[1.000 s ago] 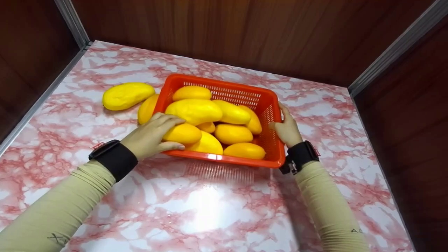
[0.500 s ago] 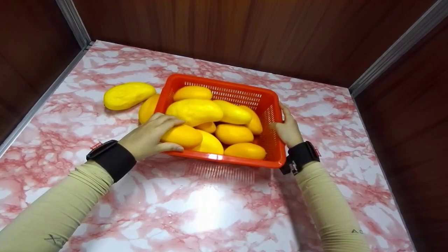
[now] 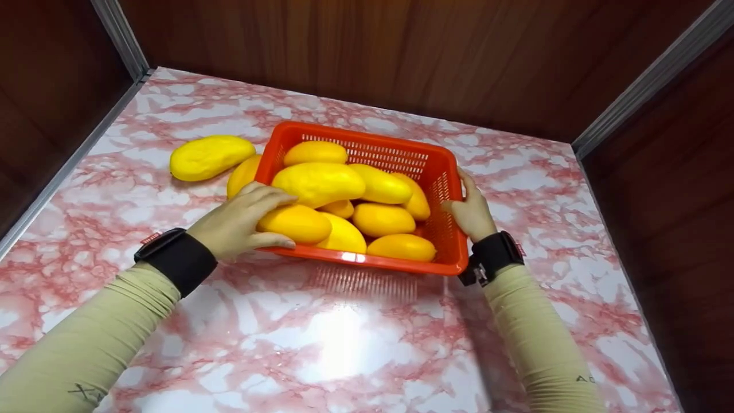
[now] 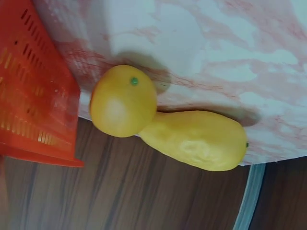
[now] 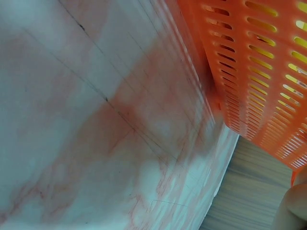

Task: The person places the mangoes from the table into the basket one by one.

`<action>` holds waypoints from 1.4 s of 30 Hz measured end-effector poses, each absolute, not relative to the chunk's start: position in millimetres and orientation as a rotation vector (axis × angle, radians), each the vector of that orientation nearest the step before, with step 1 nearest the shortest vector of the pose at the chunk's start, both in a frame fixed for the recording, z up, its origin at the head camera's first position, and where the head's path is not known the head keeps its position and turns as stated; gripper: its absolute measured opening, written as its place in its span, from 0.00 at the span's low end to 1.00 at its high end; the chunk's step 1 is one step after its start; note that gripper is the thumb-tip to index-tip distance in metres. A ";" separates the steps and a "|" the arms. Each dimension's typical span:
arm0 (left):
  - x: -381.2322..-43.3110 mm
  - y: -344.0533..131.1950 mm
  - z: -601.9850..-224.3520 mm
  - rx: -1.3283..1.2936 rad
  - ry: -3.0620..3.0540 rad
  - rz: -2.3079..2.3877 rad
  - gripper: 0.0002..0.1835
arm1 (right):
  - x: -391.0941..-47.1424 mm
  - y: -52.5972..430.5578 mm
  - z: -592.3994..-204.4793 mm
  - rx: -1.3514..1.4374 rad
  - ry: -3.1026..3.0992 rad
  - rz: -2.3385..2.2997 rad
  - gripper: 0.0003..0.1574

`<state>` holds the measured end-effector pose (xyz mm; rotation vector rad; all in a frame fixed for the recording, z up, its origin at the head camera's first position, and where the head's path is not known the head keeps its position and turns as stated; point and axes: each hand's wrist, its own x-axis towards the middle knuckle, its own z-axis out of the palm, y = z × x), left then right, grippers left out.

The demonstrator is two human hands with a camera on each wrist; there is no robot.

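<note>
An orange-red plastic basket [image 3: 355, 259] with slotted walls holds several yellow mangoes. My right hand [image 3: 475, 212] grips its right rim, thumb inside and fingers along the outer wall. At the front left corner, my left hand [image 3: 238, 221] reaches over the rim with relaxed fingers, its fingertips just above a mango [image 3: 295, 223] and its thumb along the front rim. A longer, paler mango [image 3: 320, 180] lies on top of the others. In the right wrist view, the basket's wall [image 5: 249, 96] rises beside part of the right hand [image 5: 293, 203].
Left of the basket, a long mango [image 3: 211, 158] and a rounder one [image 4: 123, 100] lie on the red-and-white marbled table [image 3: 321, 367]. Dark wood-look panels [image 3: 373, 51] with metal corner strips [image 3: 117, 40] enclose the table's back and sides.
My left hand has slid slightly left, uncovering more of the front left mango, which stays in place. The right hand and basket hold still.
</note>
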<state>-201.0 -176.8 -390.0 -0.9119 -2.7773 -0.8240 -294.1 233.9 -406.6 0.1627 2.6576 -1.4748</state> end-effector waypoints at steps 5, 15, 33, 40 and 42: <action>-205.5 -183.3 -393.4 -0.836 -2.702 -0.827 0.33 | -293.6 235.2 -406.2 0.145 2.673 -1.477 0.56; -216.4 -194.3 -395.6 -0.653 -2.679 -0.760 0.27 | -295.2 236.4 -408.9 0.171 2.648 -1.476 0.57; -226.7 -202.8 -401.1 -0.570 -2.639 -0.541 0.23 | -294.7 233.9 -409.0 0.173 2.640 -1.503 0.57; -231.3 -205.7 -406.1 -0.563 -2.565 -0.499 0.19 | -295.4 233.7 -409.3 0.150 2.638 -1.519 0.56; -233.3 -205.1 -406.2 -0.553 -2.570 -0.504 0.20 | -295.3 233.9 -409.3 0.148 2.646 -1.515 0.56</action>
